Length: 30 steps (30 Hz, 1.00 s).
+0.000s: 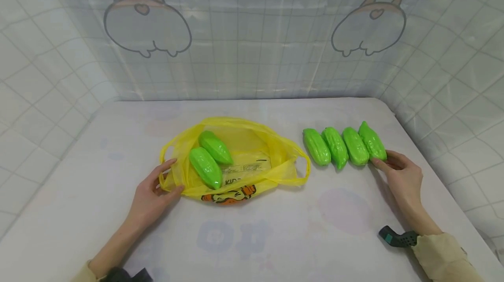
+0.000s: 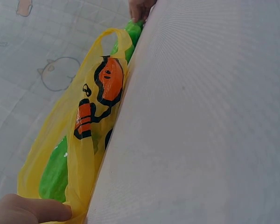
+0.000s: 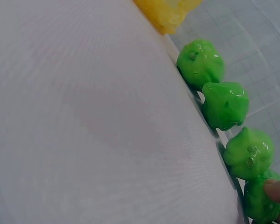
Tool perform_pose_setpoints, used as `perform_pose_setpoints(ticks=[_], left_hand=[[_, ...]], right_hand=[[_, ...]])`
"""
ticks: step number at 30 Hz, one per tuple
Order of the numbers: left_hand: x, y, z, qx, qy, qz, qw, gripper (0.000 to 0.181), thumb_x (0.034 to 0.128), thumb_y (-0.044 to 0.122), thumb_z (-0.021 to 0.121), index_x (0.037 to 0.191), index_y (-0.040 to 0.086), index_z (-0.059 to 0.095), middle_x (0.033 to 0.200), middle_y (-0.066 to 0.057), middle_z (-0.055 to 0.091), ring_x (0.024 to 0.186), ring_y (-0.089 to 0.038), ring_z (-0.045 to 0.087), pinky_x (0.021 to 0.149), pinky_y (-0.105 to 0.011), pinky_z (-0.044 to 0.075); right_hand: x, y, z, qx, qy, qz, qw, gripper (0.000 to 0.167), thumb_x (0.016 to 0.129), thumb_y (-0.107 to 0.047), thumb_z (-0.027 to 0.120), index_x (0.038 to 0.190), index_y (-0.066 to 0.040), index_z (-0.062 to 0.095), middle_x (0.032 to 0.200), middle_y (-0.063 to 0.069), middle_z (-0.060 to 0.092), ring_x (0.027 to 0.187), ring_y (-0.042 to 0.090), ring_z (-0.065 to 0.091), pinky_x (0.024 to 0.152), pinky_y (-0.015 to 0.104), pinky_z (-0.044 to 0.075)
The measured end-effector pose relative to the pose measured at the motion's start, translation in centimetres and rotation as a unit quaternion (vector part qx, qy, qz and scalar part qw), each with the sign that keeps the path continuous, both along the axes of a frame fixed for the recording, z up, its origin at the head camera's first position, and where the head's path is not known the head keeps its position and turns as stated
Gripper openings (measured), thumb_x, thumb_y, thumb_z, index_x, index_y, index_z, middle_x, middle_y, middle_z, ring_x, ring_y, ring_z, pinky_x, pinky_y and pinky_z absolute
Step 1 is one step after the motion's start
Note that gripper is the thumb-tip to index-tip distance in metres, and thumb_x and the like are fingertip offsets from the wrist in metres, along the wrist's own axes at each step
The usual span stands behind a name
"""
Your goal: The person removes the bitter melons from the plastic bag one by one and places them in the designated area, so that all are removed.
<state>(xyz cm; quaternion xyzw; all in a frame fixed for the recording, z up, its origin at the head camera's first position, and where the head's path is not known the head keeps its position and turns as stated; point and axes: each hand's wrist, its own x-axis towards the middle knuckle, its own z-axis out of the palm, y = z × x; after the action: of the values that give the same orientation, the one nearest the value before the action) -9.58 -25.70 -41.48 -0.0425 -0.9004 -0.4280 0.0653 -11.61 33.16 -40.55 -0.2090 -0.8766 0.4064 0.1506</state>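
In the head view, two green gourds are seen lying inside the yellow bag, while three more gourds and an end gourd are lined up on the table to its right; progress is thus judged at two inside, four outside. The end gourd is pinched at its near end by the right hand, and the bag's left edge is gripped by the left hand. Between the bag's mouth and the row, a handle loop is spread, perhaps a snag. In the left wrist view, one digit is pressed against the bag, the other fingers being hidden. In the right wrist view, the end gourd is touched by fingertips.
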Motion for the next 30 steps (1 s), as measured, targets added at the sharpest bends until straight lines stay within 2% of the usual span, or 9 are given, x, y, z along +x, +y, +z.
perform_pose_setpoints(ticks=[5,10,17,20,30], left_hand=[[-0.01,0.04,0.17,-0.003,0.009,-0.002,1.0,0.069,0.0879,0.018,0.077,0.149,0.023,0.046,0.151,-0.011,0.047,0.119,-0.026,0.051,0.083,-0.002,0.04],[-0.1,-0.03,0.04,-0.007,0.011,-0.003,0.9999,0.069,0.0878,0.018,0.077,0.149,0.023,0.046,0.151,-0.012,0.047,0.119,-0.027,0.051,0.082,-0.003,0.041],[-0.09,-0.01,0.14,-0.01,-0.001,-0.001,0.9999,0.069,0.088,0.02,0.077,0.15,0.023,0.045,0.153,-0.011,0.045,0.127,-0.033,0.05,0.085,-0.001,0.036],[-0.09,-0.04,0.2,-0.006,-0.002,-0.002,1.0,0.069,0.0884,0.02,0.077,0.15,0.022,0.045,0.153,-0.012,0.045,0.127,-0.034,0.05,0.085,-0.001,0.036],[0.02,-0.09,0.12,-0.002,-0.001,-0.005,1.0,0.07,0.0886,0.018,0.076,0.15,0.023,0.045,0.154,-0.014,0.043,0.124,-0.032,0.051,0.083,-0.001,0.039]], right_hand=[[0.06,-0.03,-0.01,0.005,0.0,0.002,1.0,0.058,0.09,-0.04,0.073,0.136,-0.008,0.061,0.112,-0.001,0.067,0.085,-0.011,0.05,0.072,0.01,0.04],[0.09,-0.07,-0.09,0.006,-0.003,0.002,1.0,0.058,0.09,-0.041,0.072,0.137,-0.009,0.06,0.118,0.006,0.067,0.085,-0.012,0.05,0.074,0.01,0.039],[0.09,-0.13,-0.12,-0.008,0.01,0.005,0.9999,0.058,0.09,-0.038,0.073,0.137,-0.009,0.06,0.109,-0.009,0.066,0.085,-0.013,0.052,0.074,0.007,0.04],[0.07,-0.14,-0.13,-0.008,0.014,0.008,0.9998,0.057,0.09,-0.037,0.074,0.137,-0.008,0.06,0.108,-0.01,0.065,0.085,-0.013,0.053,0.074,0.007,0.04],[0.04,-0.11,-0.13,-0.005,0.012,0.014,0.9998,0.058,0.091,-0.038,0.072,0.139,-0.009,0.059,0.12,0.003,0.066,0.086,-0.016,0.052,0.076,0.007,0.039]])
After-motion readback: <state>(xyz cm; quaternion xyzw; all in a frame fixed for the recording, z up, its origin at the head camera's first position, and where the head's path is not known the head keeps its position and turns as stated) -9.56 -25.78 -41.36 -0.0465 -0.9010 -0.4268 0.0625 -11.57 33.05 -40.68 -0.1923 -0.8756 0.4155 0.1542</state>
